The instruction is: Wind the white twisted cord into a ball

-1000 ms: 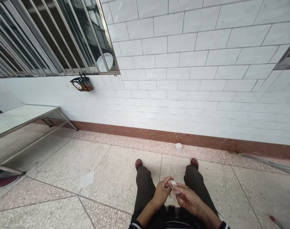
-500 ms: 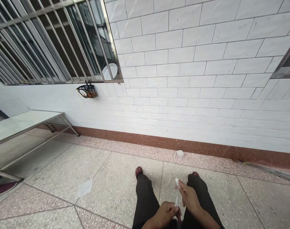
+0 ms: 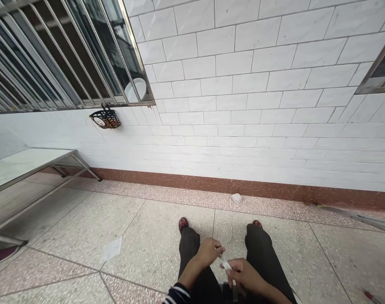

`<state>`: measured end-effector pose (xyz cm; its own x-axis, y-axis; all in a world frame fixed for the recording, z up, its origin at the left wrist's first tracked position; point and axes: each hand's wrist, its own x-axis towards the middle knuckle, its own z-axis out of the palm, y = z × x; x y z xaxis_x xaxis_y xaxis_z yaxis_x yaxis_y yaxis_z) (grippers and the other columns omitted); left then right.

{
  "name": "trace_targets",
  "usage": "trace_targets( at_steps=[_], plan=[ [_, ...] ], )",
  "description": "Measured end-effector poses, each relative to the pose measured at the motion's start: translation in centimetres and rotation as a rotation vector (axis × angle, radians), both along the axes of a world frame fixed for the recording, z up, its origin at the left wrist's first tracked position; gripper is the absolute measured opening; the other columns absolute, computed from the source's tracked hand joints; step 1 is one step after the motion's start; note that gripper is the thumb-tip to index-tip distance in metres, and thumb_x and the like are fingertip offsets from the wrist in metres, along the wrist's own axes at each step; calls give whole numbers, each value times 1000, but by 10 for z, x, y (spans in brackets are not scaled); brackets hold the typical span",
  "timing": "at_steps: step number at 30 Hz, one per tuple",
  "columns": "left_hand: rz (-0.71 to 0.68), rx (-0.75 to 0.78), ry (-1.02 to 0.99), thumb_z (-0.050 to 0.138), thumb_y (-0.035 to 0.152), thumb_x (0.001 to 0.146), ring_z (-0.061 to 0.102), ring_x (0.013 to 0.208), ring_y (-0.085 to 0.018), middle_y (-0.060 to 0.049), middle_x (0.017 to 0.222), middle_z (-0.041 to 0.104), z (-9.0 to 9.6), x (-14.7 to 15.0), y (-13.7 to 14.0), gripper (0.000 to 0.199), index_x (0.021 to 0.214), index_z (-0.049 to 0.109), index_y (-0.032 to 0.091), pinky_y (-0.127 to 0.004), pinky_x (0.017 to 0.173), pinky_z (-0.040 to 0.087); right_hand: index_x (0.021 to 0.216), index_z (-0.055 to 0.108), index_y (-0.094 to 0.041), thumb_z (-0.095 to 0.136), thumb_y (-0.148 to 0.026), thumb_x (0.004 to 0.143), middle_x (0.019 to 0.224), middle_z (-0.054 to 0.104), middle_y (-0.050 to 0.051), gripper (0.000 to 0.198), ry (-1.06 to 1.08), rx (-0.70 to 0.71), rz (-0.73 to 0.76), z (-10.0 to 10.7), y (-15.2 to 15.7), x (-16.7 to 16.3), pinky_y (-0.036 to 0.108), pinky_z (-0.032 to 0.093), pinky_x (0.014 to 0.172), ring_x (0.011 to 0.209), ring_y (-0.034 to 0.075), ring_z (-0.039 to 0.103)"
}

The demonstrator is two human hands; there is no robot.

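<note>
My right hand (image 3: 244, 273) is closed round a small white strip (image 3: 225, 263), perhaps looped cord, between my knees. My left hand (image 3: 209, 252) pinches at its upper end, just above and to the left of the right hand. Whether the left fingers grip the strip itself or a thin strand is too small to tell. From a ball of white cord (image 3: 237, 198) on the floor by the wall, a loose strand (image 3: 232, 219) runs down towards my hands.
A long bench (image 3: 30, 162) stands at the left, with a dark red shoe (image 3: 4, 255) beside it. Paper (image 3: 112, 249) lies on the floor. A black basket (image 3: 106, 118) hangs under the barred window. Poles (image 3: 353, 216) lie along the right wall base; a red-tipped object (image 3: 372, 297) is lower right.
My left hand has moved up and away from me, now above the right hand. My right hand has come down closer to my body, with the white strip tilted. The view has shifted slightly.
</note>
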<state>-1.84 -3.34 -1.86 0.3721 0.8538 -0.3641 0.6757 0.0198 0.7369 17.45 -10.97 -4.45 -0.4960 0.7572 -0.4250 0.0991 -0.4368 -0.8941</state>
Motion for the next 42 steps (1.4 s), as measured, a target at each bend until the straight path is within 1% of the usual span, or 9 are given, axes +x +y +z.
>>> trace_targets(
  at_steps=[5, 9, 16, 22, 26, 29, 33, 38, 42],
  plan=[
    [181, 157, -342, 41, 49, 104, 75, 121, -27, -13, 127, 81, -7, 10, -33, 53, 127, 79, 19, -37, 113, 54, 110, 75, -16, 84, -78, 68, 73, 60, -4, 75, 176, -192, -186, 10, 8, -1, 20, 25, 45, 41, 2, 36],
    [161, 55, -514, 71, 52, 91, 69, 137, -31, -15, 143, 75, -8, 8, -52, 57, 138, 73, 20, -42, 126, 47, 108, 76, -18, 92, -74, 65, 77, 61, -4, 73, 282, -234, -269, 26, 10, 4, 19, 27, 47, 43, 0, 38],
    [223, 12, -583, 65, 65, 93, 73, 96, -29, -11, 92, 78, -15, 22, -49, 51, 90, 75, 15, -40, 96, 57, 116, 80, -16, 97, -60, 70, 77, 66, -3, 65, 357, -218, -263, 51, 6, 1, 19, 29, 45, 43, 1, 40],
    [146, -123, -454, 64, 40, 97, 68, 89, -22, -6, 83, 76, -10, 31, -49, 33, 78, 70, 15, -35, 95, 53, 153, 64, -24, 93, -59, 77, 119, 76, 9, 88, 381, -117, -319, 75, 15, 12, 21, 44, 51, 51, 3, 54],
    [77, -265, -423, 68, 47, 94, 64, 79, -17, -3, 73, 75, 0, 24, -49, 37, 78, 73, 15, -30, 89, 50, 172, 37, -30, 85, -62, 81, 155, 61, 20, 108, 82, 139, -233, 81, 28, 31, 26, 56, 56, 60, 8, 69],
    [28, -245, -435, 67, 61, 91, 60, 76, -16, -4, 72, 74, 14, 18, -47, 50, 74, 75, 15, -27, 83, 46, 173, 35, -29, 88, -58, 77, 165, 53, 22, 113, -99, 183, -203, 73, 29, 43, 24, 56, 53, 57, 6, 67],
    [-45, -128, -379, 66, 59, 94, 50, 65, -12, 1, 64, 65, 36, 15, -39, 51, 71, 76, 14, -24, 70, 37, 168, 43, -26, 90, -35, 78, 159, 62, 18, 102, -245, 152, -152, 58, 17, 49, 21, 52, 49, 53, 4, 61],
    [-127, -40, -293, 66, 43, 97, 54, 67, -12, 2, 65, 66, 51, 14, -21, 39, 73, 77, 14, -22, 69, 36, 163, 51, -18, 88, -11, 76, 105, 81, 6, 95, -317, 104, -68, 51, 6, 47, 17, 42, 49, 47, 4, 56],
    [-99, -8, -247, 66, 37, 97, 48, 63, -10, 3, 62, 63, 53, 11, -3, 36, 72, 77, 12, -22, 66, 32, 149, 64, -20, 86, -17, 78, 118, 77, 4, 75, -232, 55, -3, 61, 3, 48, 17, 46, 50, 48, 2, 57]
  ],
)
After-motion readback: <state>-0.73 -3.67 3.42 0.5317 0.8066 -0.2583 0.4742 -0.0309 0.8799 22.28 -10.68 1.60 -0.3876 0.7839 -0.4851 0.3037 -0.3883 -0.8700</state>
